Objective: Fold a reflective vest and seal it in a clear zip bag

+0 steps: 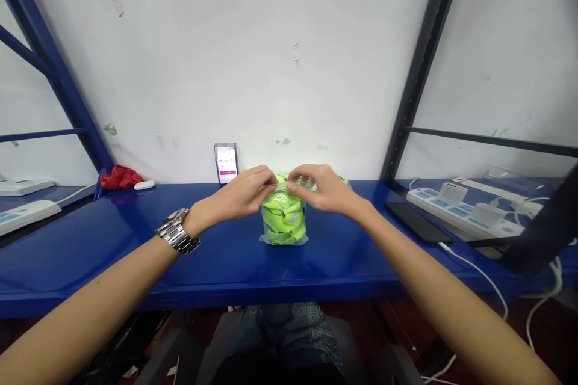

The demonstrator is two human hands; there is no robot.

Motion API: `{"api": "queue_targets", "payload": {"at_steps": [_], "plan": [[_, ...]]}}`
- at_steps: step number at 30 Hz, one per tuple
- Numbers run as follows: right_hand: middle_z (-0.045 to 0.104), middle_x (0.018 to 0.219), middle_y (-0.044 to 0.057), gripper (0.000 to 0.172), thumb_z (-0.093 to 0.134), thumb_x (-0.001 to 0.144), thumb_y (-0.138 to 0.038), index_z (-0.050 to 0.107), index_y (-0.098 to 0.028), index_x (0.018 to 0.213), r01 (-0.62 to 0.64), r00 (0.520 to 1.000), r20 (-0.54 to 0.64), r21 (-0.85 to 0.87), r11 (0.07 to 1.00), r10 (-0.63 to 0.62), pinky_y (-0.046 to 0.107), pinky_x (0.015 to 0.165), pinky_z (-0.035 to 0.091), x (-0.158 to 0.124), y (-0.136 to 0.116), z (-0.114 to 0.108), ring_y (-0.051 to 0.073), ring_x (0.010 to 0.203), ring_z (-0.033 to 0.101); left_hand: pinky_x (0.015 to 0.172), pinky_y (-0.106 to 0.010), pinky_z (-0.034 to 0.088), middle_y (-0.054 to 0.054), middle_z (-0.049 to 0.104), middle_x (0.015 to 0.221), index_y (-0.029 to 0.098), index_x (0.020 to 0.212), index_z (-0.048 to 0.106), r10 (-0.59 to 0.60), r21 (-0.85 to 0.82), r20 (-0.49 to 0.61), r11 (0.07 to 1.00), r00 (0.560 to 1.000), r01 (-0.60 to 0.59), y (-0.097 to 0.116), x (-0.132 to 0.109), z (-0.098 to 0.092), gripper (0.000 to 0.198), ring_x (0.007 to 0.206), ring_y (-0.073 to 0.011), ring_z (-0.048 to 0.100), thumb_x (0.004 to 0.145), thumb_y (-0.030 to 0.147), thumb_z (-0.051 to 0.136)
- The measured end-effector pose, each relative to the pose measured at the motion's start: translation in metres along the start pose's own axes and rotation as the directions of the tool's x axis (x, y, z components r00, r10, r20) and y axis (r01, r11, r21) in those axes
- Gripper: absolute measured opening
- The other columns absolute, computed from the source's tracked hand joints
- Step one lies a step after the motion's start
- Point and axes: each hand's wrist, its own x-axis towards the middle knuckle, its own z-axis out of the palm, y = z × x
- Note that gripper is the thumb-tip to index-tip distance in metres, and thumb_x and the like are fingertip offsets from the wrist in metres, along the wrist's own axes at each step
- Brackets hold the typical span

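Observation:
A clear plastic bag (284, 222) stands on the blue shelf, packed with folded bright yellow-green fabric that has a pale grey strip. My left hand (251, 191) pinches the left side of the bag's top edge between thumb and fingers. On the right side of that edge, my right hand (324, 188) does the same, thumb in front. The bag's upper edge runs between the two hands. More yellow-green material shows behind the bag, partly hidden by my right hand. A metal watch is on my left wrist.
A phone (226, 163) showing a timer leans against the wall. A red crumpled bag (121, 177) and a small white case (144, 185) lie at the back left. On the right are a black phone (418, 222) with a cable, and a power strip (465, 212). Metal posts flank the shelf (198, 271).

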Motion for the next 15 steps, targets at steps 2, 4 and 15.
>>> {"api": "queue_targets", "payload": {"at_steps": [2, 4, 15], "plan": [[0.071, 0.093, 0.006, 0.024, 0.059, 0.088, -0.036, 0.068, -0.017, 0.098, -0.041, 0.999, 0.005, 0.108, 0.993, 0.04, 0.029, 0.07, 0.044, -0.006, 0.008, -0.004, 0.017, 0.08, 0.062, 0.065, -0.03, 0.043, -0.007, 0.059, 0.087, 0.018, 0.09, 0.051, -0.016, 0.006, -0.005, 1.0, 1.0, 0.017, -0.002, -0.001, 0.001, 0.012, 0.074, -0.0158, 0.053, 0.094, 0.019, 0.04], [0.071, 0.089, 0.006, 0.023, 0.06, 0.087, -0.035, 0.068, -0.016, 0.097, -0.085, 0.996, 0.025, 0.203, 0.976, 0.081, 0.029, 0.067, 0.046, -0.012, 0.014, -0.005, 0.017, 0.076, 0.062, 0.062, -0.03, 0.041, -0.007, 0.058, 0.085, 0.018, 0.089, 0.049, -0.035, 0.018, -0.015, 0.999, 0.999, 0.036, -0.003, -0.002, 0.003, 0.01, 0.072, -0.0156, 0.052, 0.093, 0.019, 0.04], [0.07, 0.078, 0.005, 0.014, 0.059, 0.085, -0.027, 0.067, -0.015, 0.088, -0.09, 0.994, -0.031, 0.314, 0.945, 0.105, 0.03, 0.067, 0.049, -0.012, 0.01, 0.008, 0.017, 0.071, 0.063, 0.066, -0.03, 0.039, -0.006, 0.062, 0.084, 0.018, 0.089, 0.058, -0.034, 0.014, 0.081, 0.999, 0.996, 0.033, 0.013, 0.021, -0.002, 0.027, 0.075, -0.0164, 0.056, 0.099, 0.034, 0.039]]}}
